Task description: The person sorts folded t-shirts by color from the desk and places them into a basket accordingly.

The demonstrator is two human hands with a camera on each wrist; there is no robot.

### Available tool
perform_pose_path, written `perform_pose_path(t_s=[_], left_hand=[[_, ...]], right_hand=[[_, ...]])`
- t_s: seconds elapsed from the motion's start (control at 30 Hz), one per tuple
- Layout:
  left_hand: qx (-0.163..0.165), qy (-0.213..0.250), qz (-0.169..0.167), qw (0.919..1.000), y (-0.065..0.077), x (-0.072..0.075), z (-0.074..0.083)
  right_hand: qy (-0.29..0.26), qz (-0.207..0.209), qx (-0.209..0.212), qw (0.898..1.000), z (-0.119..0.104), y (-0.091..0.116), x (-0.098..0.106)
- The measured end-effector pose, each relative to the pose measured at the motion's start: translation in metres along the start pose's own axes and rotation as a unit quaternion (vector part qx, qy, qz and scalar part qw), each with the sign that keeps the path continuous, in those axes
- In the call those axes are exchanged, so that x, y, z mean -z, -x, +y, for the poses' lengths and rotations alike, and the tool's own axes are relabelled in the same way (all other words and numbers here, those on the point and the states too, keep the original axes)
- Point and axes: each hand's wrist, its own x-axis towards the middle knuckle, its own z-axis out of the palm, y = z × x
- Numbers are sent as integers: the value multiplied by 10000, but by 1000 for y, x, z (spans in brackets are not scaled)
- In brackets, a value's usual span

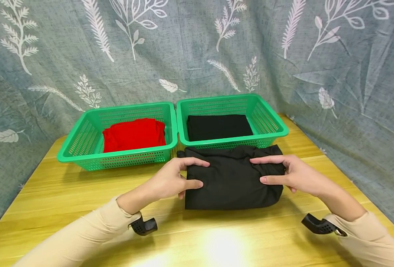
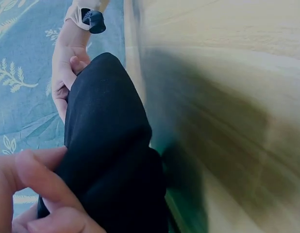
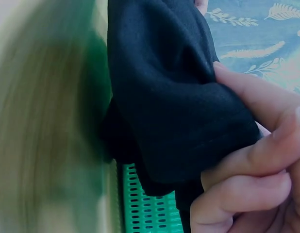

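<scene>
A folded black cloth (image 1: 230, 181) is held up by both hands in front of the right-hand basket, its shadow falling on the table below. The left hand (image 1: 175, 178) grips its left end, thumb and index finger on the upper face and other fingers tucked beneath. At the opposite end, the right hand (image 1: 294, 174) grips it the same way. Seen from the left wrist, the cloth (image 2: 111, 131) hangs in thick soft layers over the wood. In the right wrist view, curled fingers (image 3: 242, 194) lie under the cloth's (image 3: 179, 107) edge.
Two green plastic baskets stand side by side at the back. The left basket (image 1: 117, 163) contains red cloth (image 1: 135, 135); the right basket (image 1: 267, 133) contains a neatly folded black cloth (image 1: 220, 126). Behind the wooden table (image 1: 93, 200) hangs a blue-grey leaf-patterned curtain (image 1: 190, 55).
</scene>
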Motion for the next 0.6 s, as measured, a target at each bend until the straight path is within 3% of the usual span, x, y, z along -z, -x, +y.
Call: perform_pose_path(t_s=[0.3,0.6], left_hand=[[-267,-274,115,9992,0,9,11],[-636,-550,410,9956,0,26,34]], right_hand=[[59,136,115,9998,-14,0,13],[253,360,186,9989,-37,-9,35]])
